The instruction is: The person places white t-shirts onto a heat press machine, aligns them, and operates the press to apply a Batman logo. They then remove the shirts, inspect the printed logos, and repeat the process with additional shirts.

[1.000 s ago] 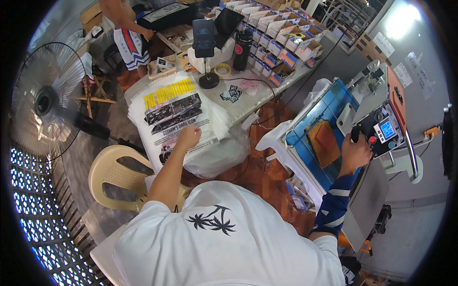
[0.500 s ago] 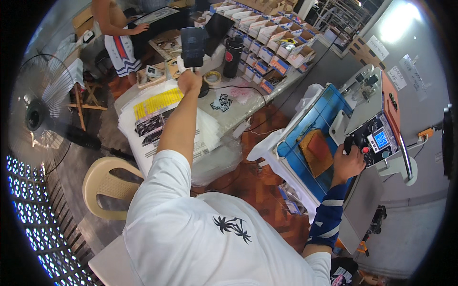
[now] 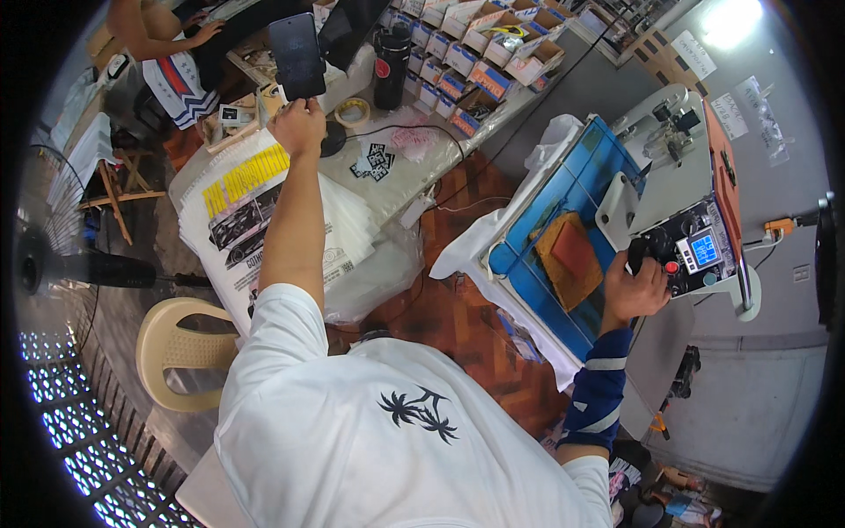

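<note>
Head view, workshop floor, as two onlookers talk it through.

— Where are the person's hands?

— Far apart. The left hand (image 3: 299, 126) reaches forward and up over the desk (image 3: 414, 172), fingers closed at the base of a dark phone (image 3: 297, 55) that stands upright on its stand, long axis running away from the person. The right hand (image 3: 635, 290) is out to the side, wrapped round the black handle (image 3: 647, 249) of the heat press (image 3: 678, 202).

— Which is nearer the press pad?

— The right, plainly. The orange pad (image 3: 570, 257) lies on the blue bed (image 3: 563, 220) just left of that hand, between the two arms, well apart from the left.

— And near the phone?

— A black bottle (image 3: 392, 66), a tape roll (image 3: 356, 111), printed sheets (image 3: 242, 216) beside the forearm.
</note>
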A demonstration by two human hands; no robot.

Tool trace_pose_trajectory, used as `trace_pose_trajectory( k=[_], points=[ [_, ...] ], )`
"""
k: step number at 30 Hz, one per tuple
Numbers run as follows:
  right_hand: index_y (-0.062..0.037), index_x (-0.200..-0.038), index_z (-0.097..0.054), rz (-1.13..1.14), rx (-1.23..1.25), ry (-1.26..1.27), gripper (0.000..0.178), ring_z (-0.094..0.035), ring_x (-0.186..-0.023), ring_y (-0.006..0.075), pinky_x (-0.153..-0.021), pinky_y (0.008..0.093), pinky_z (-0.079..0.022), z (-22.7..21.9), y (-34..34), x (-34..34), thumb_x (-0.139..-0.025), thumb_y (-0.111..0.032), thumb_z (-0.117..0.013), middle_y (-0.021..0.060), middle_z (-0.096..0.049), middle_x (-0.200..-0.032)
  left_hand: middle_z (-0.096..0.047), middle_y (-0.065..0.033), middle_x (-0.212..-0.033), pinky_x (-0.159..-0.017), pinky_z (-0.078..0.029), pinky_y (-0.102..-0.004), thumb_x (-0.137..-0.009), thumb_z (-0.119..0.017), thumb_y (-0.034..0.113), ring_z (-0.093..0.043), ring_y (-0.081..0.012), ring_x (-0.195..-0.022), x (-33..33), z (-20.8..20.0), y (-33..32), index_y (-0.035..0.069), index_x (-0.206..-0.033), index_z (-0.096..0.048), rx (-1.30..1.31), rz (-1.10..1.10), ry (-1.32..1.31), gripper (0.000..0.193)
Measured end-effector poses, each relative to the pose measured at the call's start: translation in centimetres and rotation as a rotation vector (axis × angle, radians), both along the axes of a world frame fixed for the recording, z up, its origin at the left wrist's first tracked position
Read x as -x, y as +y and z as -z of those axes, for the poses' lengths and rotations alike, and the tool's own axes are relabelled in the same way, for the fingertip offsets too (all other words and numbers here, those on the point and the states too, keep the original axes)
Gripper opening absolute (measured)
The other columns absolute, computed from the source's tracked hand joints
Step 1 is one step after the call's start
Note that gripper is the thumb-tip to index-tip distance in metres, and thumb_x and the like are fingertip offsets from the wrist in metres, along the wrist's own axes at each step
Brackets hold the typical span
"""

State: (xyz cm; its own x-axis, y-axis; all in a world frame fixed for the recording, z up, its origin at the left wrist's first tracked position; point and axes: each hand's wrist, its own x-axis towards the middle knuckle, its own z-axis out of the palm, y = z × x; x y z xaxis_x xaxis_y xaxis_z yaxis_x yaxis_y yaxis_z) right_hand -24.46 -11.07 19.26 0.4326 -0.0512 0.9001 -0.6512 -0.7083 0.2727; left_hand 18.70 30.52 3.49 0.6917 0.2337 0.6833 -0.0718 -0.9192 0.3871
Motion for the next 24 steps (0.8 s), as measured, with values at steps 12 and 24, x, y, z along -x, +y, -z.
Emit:
trace_pose_trajectory(
  k=[12, 24],
  points=[
    [-0.0125, -0.076, -0.066, 0.012, 0.000, 0.022, 0.022, -0.066, -0.073, 0.0269, -0.061, 0.0414, -0.044, 0.0, -0.1, 0.0, -0.068, -0.031, -0.076, 0.0017, -0.067, -0.076, -0.073, -0.0126, -0.093, -0.077, -0.050, -0.0472, -0.089, -0.063, 0.026, -0.069, -0.0343, -0.084, 1.1, 2.7, -1.6, 0.009, -0.094, -0.071, 0.208, 0.203, 0.007, 0.020],
    [-0.0117, -0.094, -0.065, -0.078, -0.193, 0.077, 0.027, -0.063, -0.089, 0.0288, -0.077, 0.0427, -0.044, -0.6, 0.6, 0.4, -0.076, -0.028, -0.076, 0.0062, -0.067, -0.095, -0.071, -0.0257, -0.097, -0.085, -0.055, -0.0483, -0.084, -0.067, 0.026, -0.070, -0.0412, -0.094, 19.0, 13.6, -16.4, -0.001, -0.107, -0.068, -0.099, 0.805, 1.001, 0.036]
  ],
)
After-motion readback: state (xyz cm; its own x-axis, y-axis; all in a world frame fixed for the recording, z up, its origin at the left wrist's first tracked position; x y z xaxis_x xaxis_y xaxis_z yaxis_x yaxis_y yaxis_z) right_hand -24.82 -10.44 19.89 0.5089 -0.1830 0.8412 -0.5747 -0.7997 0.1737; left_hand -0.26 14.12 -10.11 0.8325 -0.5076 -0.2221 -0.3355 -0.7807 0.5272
